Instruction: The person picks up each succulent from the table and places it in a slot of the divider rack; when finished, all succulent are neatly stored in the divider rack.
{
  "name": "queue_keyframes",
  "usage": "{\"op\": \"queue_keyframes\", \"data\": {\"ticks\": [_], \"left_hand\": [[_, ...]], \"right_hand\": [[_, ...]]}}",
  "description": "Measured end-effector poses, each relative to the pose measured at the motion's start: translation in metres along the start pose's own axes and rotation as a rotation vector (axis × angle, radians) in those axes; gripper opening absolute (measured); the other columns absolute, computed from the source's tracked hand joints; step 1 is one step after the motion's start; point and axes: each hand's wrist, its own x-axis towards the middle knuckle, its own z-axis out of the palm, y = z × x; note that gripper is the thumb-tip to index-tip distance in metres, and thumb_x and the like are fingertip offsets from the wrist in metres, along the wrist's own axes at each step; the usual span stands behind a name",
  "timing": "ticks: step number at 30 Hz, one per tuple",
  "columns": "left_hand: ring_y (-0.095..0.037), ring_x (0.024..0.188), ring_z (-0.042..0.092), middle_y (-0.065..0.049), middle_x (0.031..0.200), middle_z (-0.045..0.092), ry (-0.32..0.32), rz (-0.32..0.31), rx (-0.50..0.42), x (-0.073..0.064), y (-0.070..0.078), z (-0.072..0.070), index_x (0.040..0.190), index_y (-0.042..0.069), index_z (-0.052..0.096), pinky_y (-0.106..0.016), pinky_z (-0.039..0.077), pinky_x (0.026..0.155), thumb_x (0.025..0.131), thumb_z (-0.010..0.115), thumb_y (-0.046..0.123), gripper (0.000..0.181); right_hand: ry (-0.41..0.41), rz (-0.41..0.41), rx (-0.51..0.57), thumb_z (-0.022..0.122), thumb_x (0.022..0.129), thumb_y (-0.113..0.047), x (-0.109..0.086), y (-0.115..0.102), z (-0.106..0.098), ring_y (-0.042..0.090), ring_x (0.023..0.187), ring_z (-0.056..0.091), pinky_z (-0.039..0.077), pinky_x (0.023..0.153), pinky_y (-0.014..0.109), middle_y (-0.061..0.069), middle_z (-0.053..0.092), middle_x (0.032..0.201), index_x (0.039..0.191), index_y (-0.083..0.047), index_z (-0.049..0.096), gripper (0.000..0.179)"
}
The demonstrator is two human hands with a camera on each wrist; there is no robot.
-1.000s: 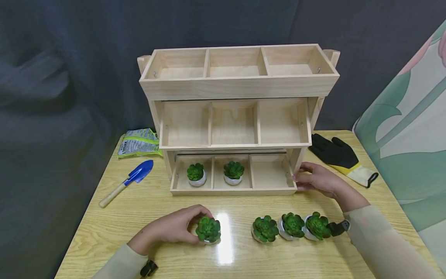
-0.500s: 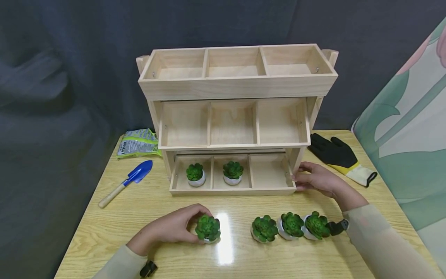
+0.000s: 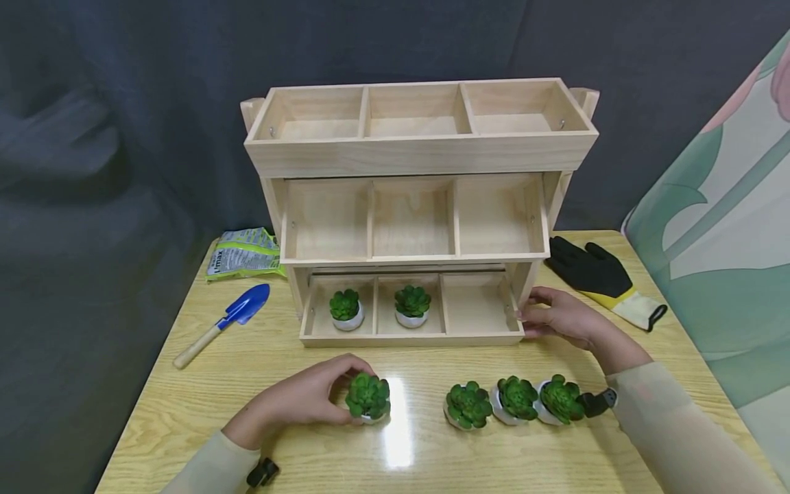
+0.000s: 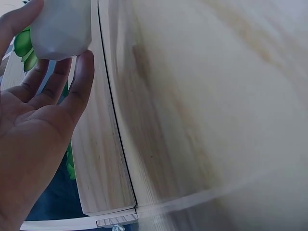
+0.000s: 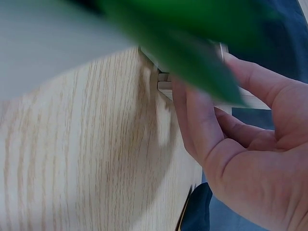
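My left hand (image 3: 308,394) holds a small potted succulent (image 3: 367,396) over the table, thumb and fingers round its white pot (image 4: 62,29). At the lower right of the wooden three-tier shelf (image 3: 413,156), my right hand (image 3: 564,318) grips the end of the bottom tier (image 3: 407,340). In the right wrist view its thumb and fingers (image 5: 202,122) lie on either side of that corner, partly behind a blurred green leaf. Two succulents stand in the bottom tier, one in the left compartment (image 3: 347,309) and another in the middle one (image 3: 412,306).
Three more potted succulents (image 3: 517,398) stand in a row on the table, close to my right forearm. Left of the shelf lie a blue trowel (image 3: 247,304) and a green packet (image 3: 245,254). A black and yellow glove (image 3: 592,271) lies to its right.
My left hand has risen slightly away from me with the succulent, whose pot is now tipped a little. The right hand stays at the shelf's corner.
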Motion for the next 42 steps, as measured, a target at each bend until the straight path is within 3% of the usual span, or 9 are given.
{"op": "queue_keyframes", "data": {"ticks": [11,17,27,34,42], "left_hand": [[-0.011,0.13,0.062,0.014,0.139,0.064,0.024,0.001,0.024,0.007,0.008,-0.004,0.139,0.033,0.058,-0.034,0.049,0.119,0.084,0.089,0.022,0.064],[-0.02,0.135,0.061,0.007,0.143,0.062,0.052,0.014,0.041,0.018,0.019,-0.008,0.143,0.029,0.057,-0.045,0.05,0.12,0.086,0.09,0.028,0.066],[-0.016,0.13,0.061,0.005,0.139,0.063,0.092,0.009,0.076,0.042,0.041,-0.01,0.142,0.026,0.058,-0.048,0.051,0.118,0.086,0.089,0.03,0.064],[-0.018,0.13,0.062,0.004,0.144,0.061,0.114,0.024,0.053,0.064,0.053,-0.009,0.143,0.028,0.058,-0.046,0.055,0.115,0.088,0.089,0.033,0.063],[-0.017,0.128,0.064,0.005,0.141,0.06,0.169,-0.041,0.037,0.088,0.069,-0.003,0.149,0.025,0.054,-0.042,0.057,0.112,0.089,0.088,0.037,0.07]], "right_hand": [[0.002,0.006,0.002,0.064,0.108,-0.017,0.001,0.0,0.001,0.019,0.106,0.072,0.067,0.09,0.032,0.034,0.037,0.156,0.165,0.008,0.021,0.076],[0.001,0.007,0.008,0.065,0.108,-0.019,0.001,0.003,-0.001,0.017,0.106,0.072,0.067,0.09,0.031,0.033,0.037,0.156,0.165,0.008,0.022,0.076],[-0.006,0.003,0.007,0.065,0.108,-0.018,0.001,0.002,-0.002,0.017,0.106,0.072,0.067,0.09,0.031,0.034,0.036,0.156,0.165,0.008,0.021,0.077],[-0.008,0.004,0.0,0.064,0.108,-0.019,0.0,0.0,0.0,0.018,0.11,0.071,0.066,0.091,0.03,0.037,0.034,0.16,0.166,0.009,0.019,0.078],[-0.02,0.001,-0.001,0.062,0.108,-0.018,0.002,0.0,-0.001,0.022,0.114,0.071,0.066,0.092,0.031,0.038,0.033,0.16,0.166,0.009,0.018,0.077]]}}
